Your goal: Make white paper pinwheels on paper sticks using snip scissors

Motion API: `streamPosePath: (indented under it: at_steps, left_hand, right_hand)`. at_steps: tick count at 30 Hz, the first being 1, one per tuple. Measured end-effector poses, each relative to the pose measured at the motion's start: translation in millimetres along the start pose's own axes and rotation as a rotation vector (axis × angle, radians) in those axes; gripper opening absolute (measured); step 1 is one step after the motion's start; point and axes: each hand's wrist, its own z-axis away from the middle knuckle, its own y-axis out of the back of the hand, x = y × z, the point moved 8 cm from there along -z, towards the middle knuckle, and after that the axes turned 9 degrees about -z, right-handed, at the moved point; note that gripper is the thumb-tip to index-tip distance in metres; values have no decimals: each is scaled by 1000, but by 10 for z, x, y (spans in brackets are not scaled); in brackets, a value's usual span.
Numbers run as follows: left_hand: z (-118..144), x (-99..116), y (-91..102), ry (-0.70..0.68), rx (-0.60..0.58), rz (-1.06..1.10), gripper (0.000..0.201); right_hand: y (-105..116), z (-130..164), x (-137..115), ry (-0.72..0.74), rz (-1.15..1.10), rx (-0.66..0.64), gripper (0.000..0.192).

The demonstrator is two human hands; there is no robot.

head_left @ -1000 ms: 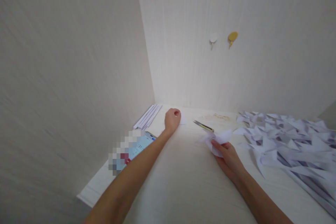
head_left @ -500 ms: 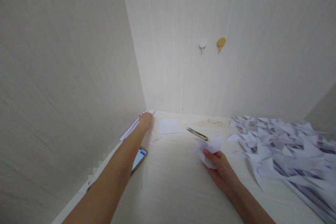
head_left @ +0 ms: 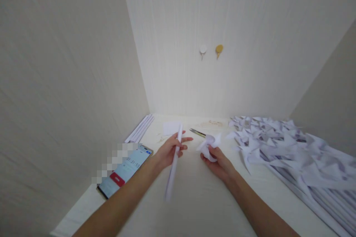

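My left hand [head_left: 170,150] grips a rolled white paper stick [head_left: 171,177] between thumb and fingers, some fingertips stretched out past it. The stick slants, its lower end toward me. In my right hand [head_left: 218,163] is a white paper pinwheel [head_left: 209,147] with curled blades, pinched near its middle. The two hands are apart, side by side over the table. Just beyond the pinwheel lie thread snips [head_left: 197,132], partly covered by it. A flat square of white paper [head_left: 169,127] rests behind the stick.
Several paper sticks [head_left: 140,129] lie along the left wall. A phone [head_left: 126,172] showing a running timer is by my left forearm. A large heap of paper pinwheels on sticks [head_left: 289,152] fills the right side. Two hooks [head_left: 219,49] are on the back wall.
My left hand has come back from the paper sticks by the left wall with one stick in it. My right hand still holds the pinwheel, now turned. The view has shifted slightly.
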Motion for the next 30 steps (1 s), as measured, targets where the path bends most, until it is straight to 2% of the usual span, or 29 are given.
streamPosePath:
  at_steps: [3,5,8,16,21,24,30]
  left_hand:
    - [23,-321,-50,-17,69,-69,30]
    - [-5,-422,-53,-50,83,-121,35]
    - [-34,-506,-80,-57,28,-143,49]
    - [-2,-526,-63,-108,47,-300,45]
    - [-4,-528,-78,-94,16,-270,46]
    - [3,-515,-105,-106,-10,-271,40]
    - [12,-509,-87,-122,24,-346,36]
  right_hand:
    - [1,30,47,-45,14,-40,28]
    - [0,43,79,-79,30,-56,29]
    - [2,54,127,-132,71,-63,28]
    - [-6,77,165,-160,138,-66,25]
    - [-23,111,201,-182,179,-65,27]
    - [-19,119,214,-192,200,-67,27]
    - [-15,116,207,-186,237,-84,28]
